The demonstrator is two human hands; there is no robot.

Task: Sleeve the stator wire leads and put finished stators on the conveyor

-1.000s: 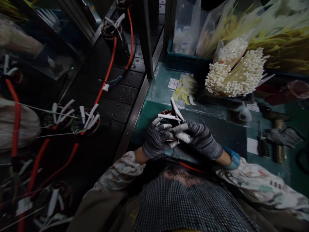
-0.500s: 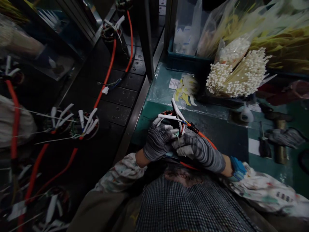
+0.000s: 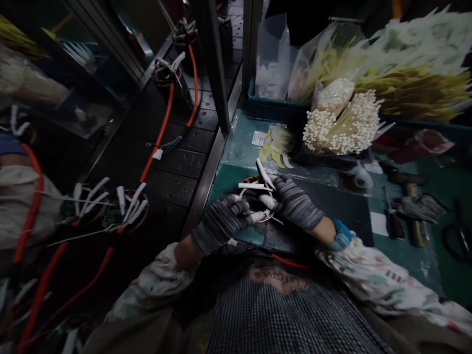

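Note:
A ring-shaped motor stator (image 3: 249, 180) with copper windings rests on the workbench in front of me. White sleeves (image 3: 254, 186) cover its wire leads, and some of them stand up at the back. My left hand (image 3: 223, 220), in a striped grey glove with bare-looking pale fingertips, holds the ring's left and near side, thumb on the near rim. On the right side, my right hand (image 3: 297, 202) wraps its fingers round the stator by the leads, with its thumb inside the ring. That hand hides the orange cable's joint.
Left of the bench, more stators (image 3: 127, 206) with orange cables (image 3: 167, 113) sit on a dark conveyor (image 3: 180, 172). A co-worker's sleeve (image 3: 25, 206) is at far left. Bundled white-tipped ties (image 3: 342, 123), a hammer (image 3: 415, 211) and a screwdriver (image 3: 394, 221) lie to the right.
My right hand has moved up to the leads on the ring's right side. My left hand has shifted left and down, its thumb now stretched along the near rim.

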